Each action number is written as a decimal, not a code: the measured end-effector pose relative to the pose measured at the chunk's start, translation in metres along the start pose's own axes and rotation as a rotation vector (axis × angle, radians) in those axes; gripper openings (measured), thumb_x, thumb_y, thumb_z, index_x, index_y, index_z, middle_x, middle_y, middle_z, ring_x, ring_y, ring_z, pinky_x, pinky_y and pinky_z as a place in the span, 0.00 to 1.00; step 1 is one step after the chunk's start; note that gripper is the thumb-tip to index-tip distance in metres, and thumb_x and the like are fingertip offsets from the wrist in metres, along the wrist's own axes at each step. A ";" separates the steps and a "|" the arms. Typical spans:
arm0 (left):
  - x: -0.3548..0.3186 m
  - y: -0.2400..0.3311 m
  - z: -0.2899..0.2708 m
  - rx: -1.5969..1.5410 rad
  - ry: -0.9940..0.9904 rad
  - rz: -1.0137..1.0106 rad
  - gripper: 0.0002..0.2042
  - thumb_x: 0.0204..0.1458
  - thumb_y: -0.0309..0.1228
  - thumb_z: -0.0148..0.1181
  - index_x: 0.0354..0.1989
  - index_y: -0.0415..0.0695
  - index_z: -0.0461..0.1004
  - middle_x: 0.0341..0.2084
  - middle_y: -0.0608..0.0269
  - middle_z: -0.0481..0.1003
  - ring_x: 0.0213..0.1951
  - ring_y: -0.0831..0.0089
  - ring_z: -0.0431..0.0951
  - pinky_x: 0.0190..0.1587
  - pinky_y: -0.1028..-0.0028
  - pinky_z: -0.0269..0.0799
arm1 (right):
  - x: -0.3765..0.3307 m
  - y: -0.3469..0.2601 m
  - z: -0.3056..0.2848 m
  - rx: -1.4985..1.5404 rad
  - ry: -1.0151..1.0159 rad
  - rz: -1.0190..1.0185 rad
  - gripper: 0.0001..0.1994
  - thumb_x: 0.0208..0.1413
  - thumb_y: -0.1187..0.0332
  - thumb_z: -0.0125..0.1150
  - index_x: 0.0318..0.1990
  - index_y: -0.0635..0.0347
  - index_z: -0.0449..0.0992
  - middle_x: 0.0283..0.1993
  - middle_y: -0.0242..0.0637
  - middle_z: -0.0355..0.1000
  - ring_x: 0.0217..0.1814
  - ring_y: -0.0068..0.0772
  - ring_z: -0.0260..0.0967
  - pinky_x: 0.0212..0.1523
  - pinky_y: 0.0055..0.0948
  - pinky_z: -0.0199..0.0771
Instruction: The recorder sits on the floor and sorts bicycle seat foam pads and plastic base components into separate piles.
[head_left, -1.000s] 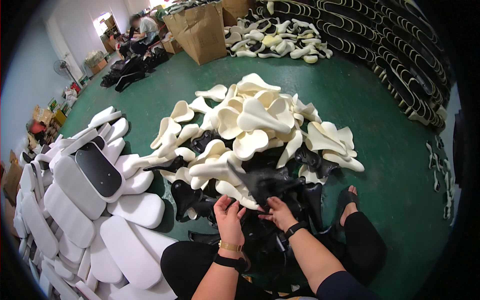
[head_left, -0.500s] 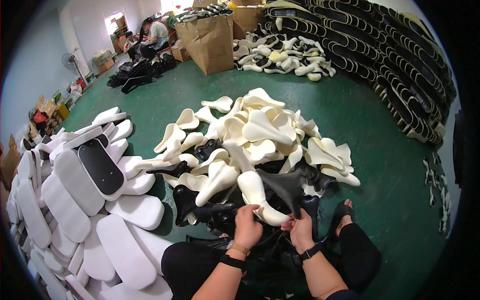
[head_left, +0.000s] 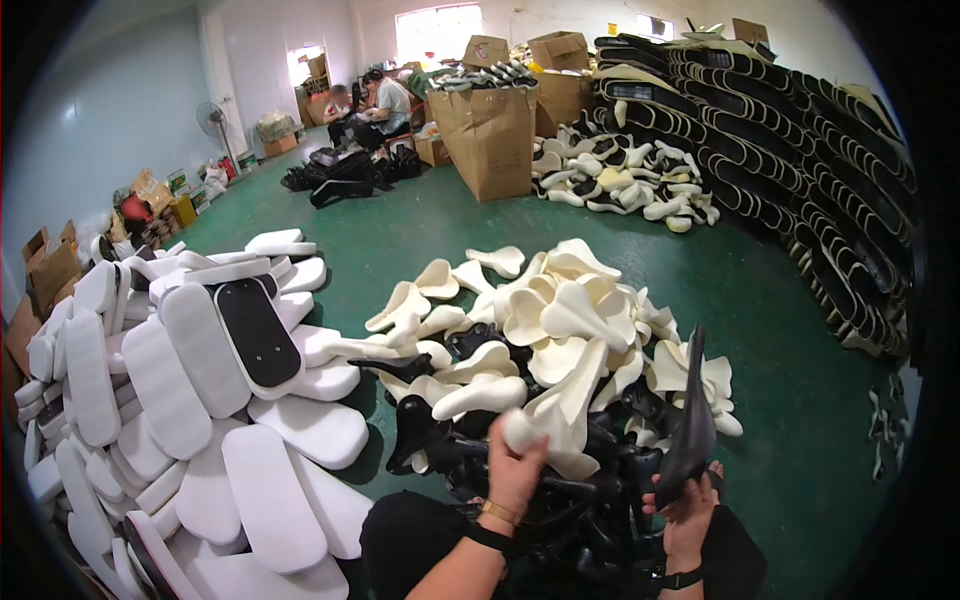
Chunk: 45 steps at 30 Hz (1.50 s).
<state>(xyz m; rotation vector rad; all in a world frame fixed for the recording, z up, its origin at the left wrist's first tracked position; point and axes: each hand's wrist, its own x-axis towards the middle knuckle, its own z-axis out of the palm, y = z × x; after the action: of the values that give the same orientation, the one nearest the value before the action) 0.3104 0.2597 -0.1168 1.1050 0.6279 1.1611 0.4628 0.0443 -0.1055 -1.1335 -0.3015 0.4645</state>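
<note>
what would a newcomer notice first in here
Probably the heap of cream saddle-shaped pieces in the middle of the green floor, with black pieces along its near side. The pile of white round-ended pads on the left stands out too. In front, the left hand holds a cream piece and the right hand a black piece.

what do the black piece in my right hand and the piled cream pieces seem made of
Black piece: perhaps plastic or imitation leather, given its smooth surface and faint sheen. Cream pieces: possibly moulded foam, judging by matte, rounded forms.
</note>
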 end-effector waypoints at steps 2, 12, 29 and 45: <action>0.008 0.021 -0.008 -0.251 0.112 -0.021 0.22 0.54 0.27 0.62 0.56 0.43 0.60 0.49 0.58 0.72 0.50 0.69 0.72 0.55 0.69 0.67 | 0.002 -0.015 0.005 0.107 0.080 -0.078 0.17 0.62 0.64 0.47 0.54 0.63 0.67 0.43 0.42 0.74 0.37 0.34 0.76 0.32 0.30 0.80; 0.009 0.025 -0.007 -0.481 0.072 -0.184 0.22 0.59 0.48 0.55 0.50 0.43 0.66 0.38 0.59 0.75 0.40 0.67 0.77 0.45 0.65 0.75 | -0.012 -0.014 0.014 -0.606 -0.147 -0.343 0.12 0.54 0.69 0.43 0.38 0.69 0.70 0.37 0.37 0.69 0.41 0.23 0.65 0.45 0.20 0.66; 0.002 -0.032 -0.003 0.096 0.092 -0.186 0.24 0.56 0.33 0.63 0.58 0.43 0.61 0.46 0.61 0.71 0.46 0.73 0.71 0.49 0.72 0.68 | -0.011 0.133 -0.015 0.781 -0.089 0.939 0.19 0.62 0.61 0.49 0.56 0.63 0.65 0.61 0.48 0.62 0.65 0.56 0.58 0.67 0.53 0.55; 0.002 -0.054 -0.017 0.500 0.050 -0.014 0.22 0.59 0.36 0.59 0.58 0.43 0.60 0.44 0.62 0.70 0.45 0.73 0.70 0.49 0.72 0.67 | -0.025 0.152 0.002 0.529 -0.185 0.818 0.17 0.64 0.61 0.47 0.52 0.64 0.71 0.53 0.44 0.72 0.60 0.44 0.68 0.55 0.40 0.73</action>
<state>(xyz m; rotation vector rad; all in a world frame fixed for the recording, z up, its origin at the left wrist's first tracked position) 0.3176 0.2670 -0.1724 1.4897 0.9976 1.0469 0.4099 0.0859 -0.2442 -0.6501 0.1473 1.2929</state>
